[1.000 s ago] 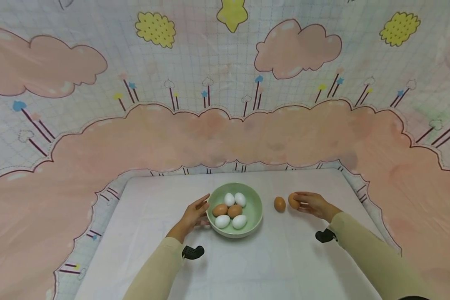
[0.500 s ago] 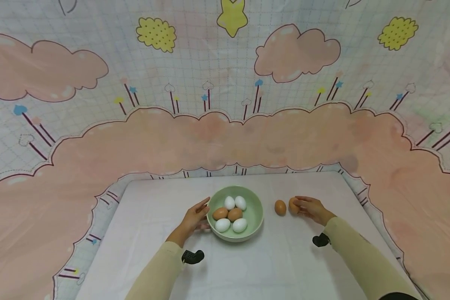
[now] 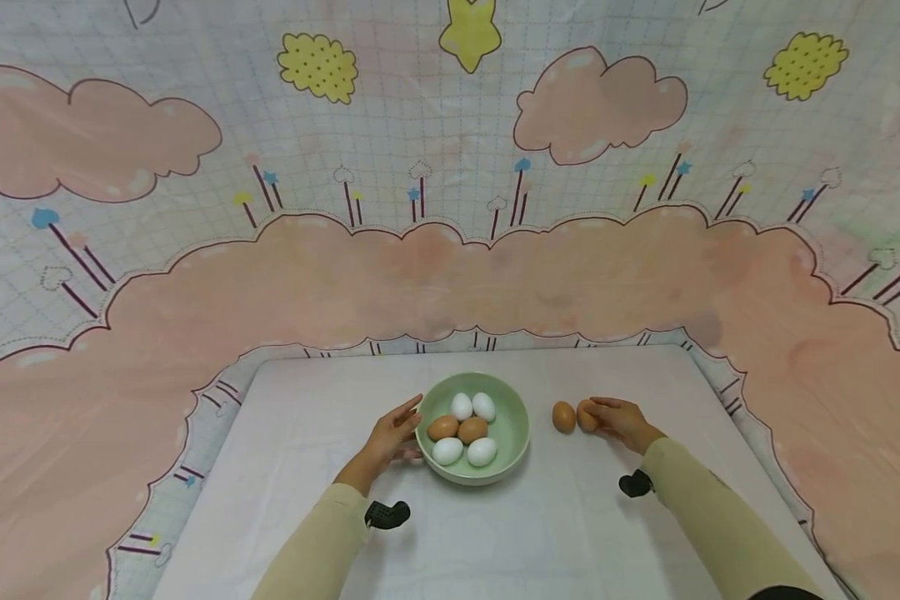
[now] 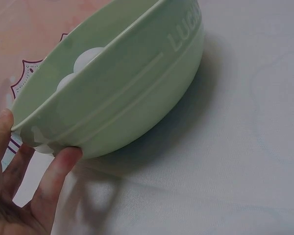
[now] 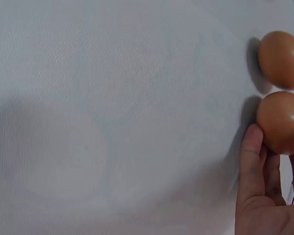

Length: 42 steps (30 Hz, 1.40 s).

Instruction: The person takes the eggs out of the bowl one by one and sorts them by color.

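Note:
A green bowl (image 3: 513, 429) stands on the table, holding white eggs (image 3: 482, 452) and two brown eggs (image 3: 472, 430). My left hand (image 3: 385, 437) touches its left side. In the left wrist view, one fingertip lies at the bowl's rim (image 4: 130, 33) and another against the outer wall below, with the fingers fairly straight. To the right of the bowl, my right hand (image 3: 624, 423) holds a brown egg (image 5: 280, 122) between thumb and fingers, low over the table. Close beside it lies another brown egg (image 3: 564, 417). The held egg is partly covered by the fingers in the head view.
A white cloth covers the table (image 3: 495, 542). Behind it and down its sides hangs a patterned fabric backdrop (image 3: 450, 279) with clouds and stars. Dark wrist devices (image 3: 387, 514) hang below both sleeves.
My right hand has moved slightly left, bringing its brown egg closer to the other one on the table. The left hand stays at the bowl. The head view has shifted a little.

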Each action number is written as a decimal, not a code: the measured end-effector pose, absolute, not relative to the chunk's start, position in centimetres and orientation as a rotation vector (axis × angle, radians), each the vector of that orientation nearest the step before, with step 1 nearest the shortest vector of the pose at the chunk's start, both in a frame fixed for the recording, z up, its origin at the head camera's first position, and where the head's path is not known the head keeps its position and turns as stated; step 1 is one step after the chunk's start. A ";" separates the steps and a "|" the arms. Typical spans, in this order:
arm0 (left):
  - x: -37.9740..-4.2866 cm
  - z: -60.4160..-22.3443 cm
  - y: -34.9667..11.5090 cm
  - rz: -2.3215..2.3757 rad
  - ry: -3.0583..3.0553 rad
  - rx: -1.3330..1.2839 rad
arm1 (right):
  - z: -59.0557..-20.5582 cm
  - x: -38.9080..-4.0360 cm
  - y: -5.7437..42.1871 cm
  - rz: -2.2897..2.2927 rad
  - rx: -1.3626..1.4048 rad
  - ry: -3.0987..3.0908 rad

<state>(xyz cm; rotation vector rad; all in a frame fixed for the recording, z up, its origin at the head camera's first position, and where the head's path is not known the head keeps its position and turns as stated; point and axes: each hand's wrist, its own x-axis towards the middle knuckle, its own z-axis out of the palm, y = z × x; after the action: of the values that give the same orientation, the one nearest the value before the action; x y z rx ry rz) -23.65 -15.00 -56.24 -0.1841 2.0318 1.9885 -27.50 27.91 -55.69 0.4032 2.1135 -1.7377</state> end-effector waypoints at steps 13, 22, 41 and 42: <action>-23.3 -55.8 -14.8 1.993 2.031 -0.172 | -55.6 -27.6 27.5 -1.655 0.446 2.159; -23.3 -55.5 -14.8 1.986 2.025 -0.195 | -54.6 -27.5 27.9 -1.609 0.471 2.176; -23.5 -55.7 -14.9 1.979 2.018 -0.198 | -50.0 -28.5 20.8 -1.417 -0.082 2.697; -23.5 -55.7 -14.9 1.982 2.017 -0.198 | -49.8 -28.3 20.0 -1.404 -0.122 2.716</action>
<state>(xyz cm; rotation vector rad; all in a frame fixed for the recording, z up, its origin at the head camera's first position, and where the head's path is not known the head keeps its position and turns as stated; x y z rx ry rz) -23.55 -14.94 -55.71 -0.1976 2.0165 1.9820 -28.33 20.00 -49.84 -0.1220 2.7165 -1.4041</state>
